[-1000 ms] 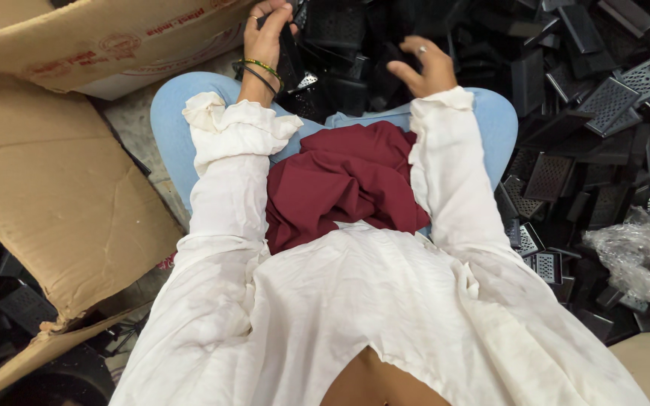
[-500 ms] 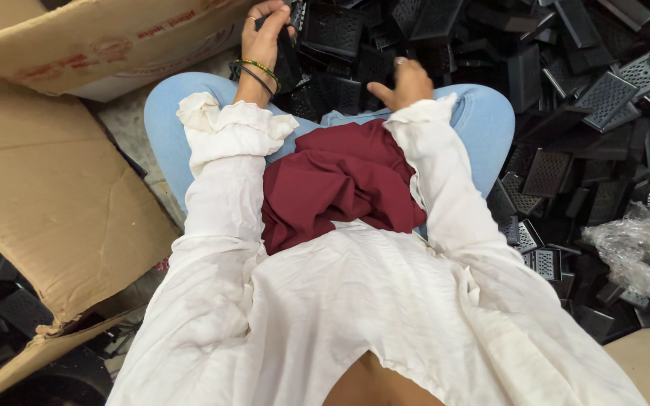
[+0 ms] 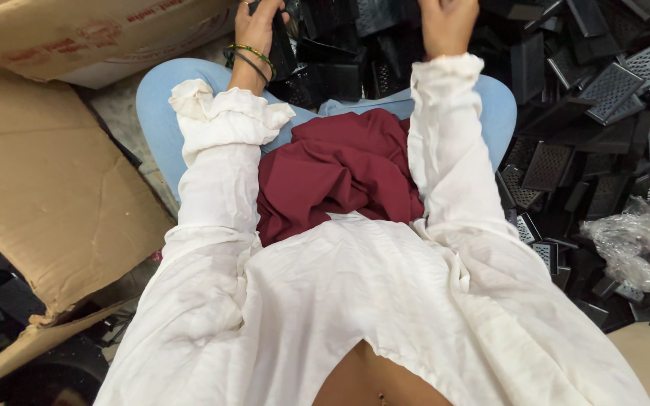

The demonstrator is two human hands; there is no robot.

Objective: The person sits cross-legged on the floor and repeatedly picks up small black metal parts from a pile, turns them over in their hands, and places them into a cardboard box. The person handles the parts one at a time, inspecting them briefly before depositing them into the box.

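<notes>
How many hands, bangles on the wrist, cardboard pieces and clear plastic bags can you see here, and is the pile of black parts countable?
Hands: 2, the left hand gripping a black plastic part, the right hand on the pile
Bangles: 2
Cardboard pieces: 2
Clear plastic bags: 1
Total: 7
Black parts in the pile: too many and overlapping to count
</notes>
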